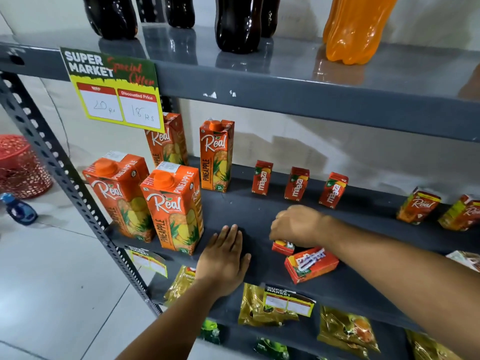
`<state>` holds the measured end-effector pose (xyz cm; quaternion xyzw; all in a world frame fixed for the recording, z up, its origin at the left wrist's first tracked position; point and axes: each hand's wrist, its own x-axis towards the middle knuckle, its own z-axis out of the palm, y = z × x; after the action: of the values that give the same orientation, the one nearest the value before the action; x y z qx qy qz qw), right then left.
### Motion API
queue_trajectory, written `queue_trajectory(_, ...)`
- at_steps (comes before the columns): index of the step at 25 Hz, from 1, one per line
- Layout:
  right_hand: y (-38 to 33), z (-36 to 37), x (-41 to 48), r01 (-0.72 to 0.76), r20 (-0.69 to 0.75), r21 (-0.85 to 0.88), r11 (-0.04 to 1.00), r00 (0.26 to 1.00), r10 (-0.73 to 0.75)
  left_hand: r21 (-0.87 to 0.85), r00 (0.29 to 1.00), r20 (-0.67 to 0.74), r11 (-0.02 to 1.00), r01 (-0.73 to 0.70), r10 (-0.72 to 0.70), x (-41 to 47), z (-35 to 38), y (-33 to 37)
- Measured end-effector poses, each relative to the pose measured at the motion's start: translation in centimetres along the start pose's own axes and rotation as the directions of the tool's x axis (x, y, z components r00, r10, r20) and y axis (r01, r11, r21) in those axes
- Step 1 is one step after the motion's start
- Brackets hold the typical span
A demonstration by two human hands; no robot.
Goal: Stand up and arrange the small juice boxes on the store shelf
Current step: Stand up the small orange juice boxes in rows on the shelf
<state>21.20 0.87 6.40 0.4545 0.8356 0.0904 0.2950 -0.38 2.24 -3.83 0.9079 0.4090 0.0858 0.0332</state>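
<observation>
Landmark: the front pineapple carton (174,209), a tall orange Real carton standing upright at the front edge of the middle shelf (249,211).
Left hand (225,261): lies flat, palm down, fingers straight and together, on bare shelf just right of the front pineapple carton; it holds nothing.
Right hand (296,226): further right of the landmark, curled downward with fingers closed over the top of a small red juice box.
Held juice box (283,246): mostly covered by the fingers, only its lower part showing; whether it stands fully upright cannot be told.
Fallen juice box (311,263): lies on its side just right of the held one, near the shelf's front edge, beneath the right forearm.
Standing Maaza boxes: three small red ones upright in a spaced row behind and to the right of the landmark, first (262,177), second (296,183), third (333,189), each apart from the next.
Small Real boxes (417,205): two tilted ones far right of the landmark, at the picture's edge.
Other tall cartons: one beside the landmark on its left (118,193), two more behind it, all upright.
Price tag (113,89): hangs from the upper shelf edge above the landmark, reading 20 and 18 Rs.
Bottles: dark ones and an orange bottle (355,27) on the upper shelf.
Lower shelf: yellow packets (259,305) below the landmark's level.
</observation>
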Motion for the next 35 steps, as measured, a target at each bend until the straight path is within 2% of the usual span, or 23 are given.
queue_trajectory(2, 0.2, -0.7, -0.4, -0.086, -0.064, 0.144, 0.986, 0.993, 0.096, -0.003, 1.0, -0.017, 1.0, 0.0, 0.0, 0.1, -0.4, 0.2)
queue_trajectory(3, 0.3, -0.9, -0.6, -0.178, -0.122, 0.274, 0.945, 0.968, 0.218, 0.002, 1.0, -0.019, 1.0, -0.003, 0.003, 0.1, -0.4, 0.2)
queue_trajectory(4, 0.2, -0.9, -0.6, -0.295, -0.154, 0.416, 0.86, 0.91, 0.386, 0.008, 1.0, -0.014, 1.0, -0.006, 0.006, 0.1, -0.3, 0.2)
queue_trajectory(5, -0.1, -1.0, -0.5, -0.401, -0.158, 0.557, 0.728, 0.809, 0.566, 0.014, 1.0, -0.017, 1.0, -0.004, 0.005, 0.1, -0.2, 0.2)
queue_trajectory(6, -0.8, -1.0, -0.3, -0.461, -0.135, 0.69, 0.557, 0.674, 0.726, 0.019, 1.0, -0.021, 1.0, -0.001, 0.001, 0.0, -0.3, 0.3)
queue_trajectory(7, -1.6, -0.8, 0.2, -0.451, -0.09, 0.811, 0.372, 0.532, 0.842, 0.02, 1.0, -0.022, 1.0, 0.006, -0.005, 0.0, -0.4, 0.3)
queue_trajectory(8, -2.5, -0.6, 0.7, -0.379, -0.03, 0.903, 0.202, 0.413, 0.91, 0.02, 1.0, -0.019, 1.0, 0.011, -0.011, 0.0, -0.4, 0.4)
queue_trajectory(9, -3.6, -0.4, 1.2, -0.284, 0.034, 0.956, 0.067, 0.338, 0.941, 0.02, 1.0, -0.014, 1.0, 0.015, -0.014, 0.0, -0.5, 0.4)
queue_trajectory(10, -4.5, -0.2, 1.6, -0.218, 0.077, 0.976, -0.01, 0.299, 0.951, 0.017, 1.0, -0.01, 1.0, 0.02, -0.019, 0.0, -0.4, 0.4)
queue_trajectory(11, -5.2, 0.0, 1.9, -0.196, 0.085, 0.98, -0.029, 0.284, 0.955, 0.014, 1.0, -0.004, 1.0, 0.026, -0.026, 0.0, -0.4, 0.5)
queue_trajectory(15, -5.4, 0.6, 2.1, -0.275, 0.073, 0.961, 0.017, 0.313, 0.947, 0.005, 0.999, -0.004, 0.999, 0.033, -0.033, 0.1, -0.5, 0.6)
queue_trajectory(17, -4.8, 0.6, 1.8, -0.321, 0.106, 0.947, 0.023, 0.377, 0.92, 0.001, 0.999, -0.006, 0.999, 0.035, -0.035, 0.1, -0.5, 0.5)
queue_trajectory(20, -4.1, 0.1, 0.8, -0.384, 0.154, 0.921, 0.067, 0.516, 0.842, 0.002, 1.0, -0.015, 1.0, 0.028, -0.028, 0.0, -0.4, 0.5)
queue_trajectory(21, -3.6, -0.3, 0.3, -0.381, 0.158, 0.922, 0.068, 0.532, 0.832, -0.001, 0.999, -0.022, 1.0, 0.023, -0.023, 0.0, -0.3, 0.5)
queue_trajectory(24, -1.5, -1.7, -0.9, -0.356, 0.185, 0.934, -0.008, 0.465, 0.866, -0.01, 0.999, -0.04, 1.0, 0.016, -0.017, 0.1, -0.3, 0.6)
queue_trajectory(26, -0.6, -2.8, -1.0, -0.423, 0.207, 0.906, 0.011, 0.466, 0.86, -0.01, 0.999, -0.035, 1.0, 0.013, -0.014, 0.1, -0.3, 0.5)
queue_trajectory(29, -0.5, -4.0, 0.1, -0.554, 0.221, 0.82, 0.141, 0.535, 0.816, -0.007, 0.999, -0.042, 1.0, 0.017, -0.018, 0.1, -0.4, 0.4)
queue_trajectory(31, -0.2, -4.9, 0.4, -0.562, 0.22, 0.792, 0.239, 0.628, 0.747, -0.01, 0.999, -0.038, 1.0, 0.018, -0.019, 0.0, -0.4, 0.5)
queue_trajectory(33, 0.7, -5.9, 0.0, -0.48, 0.151, 0.739, 0.472, 0.801, 0.579, -0.009, 1.0, -0.025, 1.0, 0.016, -0.017, 0.0, -0.2, 0.5)
queue_trajectory(35, 1.4, -6.6, -0.7, -0.358, 0.082, 0.619, 0.699, 0.915, 0.395, -0.006, 1.0, -0.024, 1.0, 0.02, -0.02, 0.1, -0.2, 0.5)
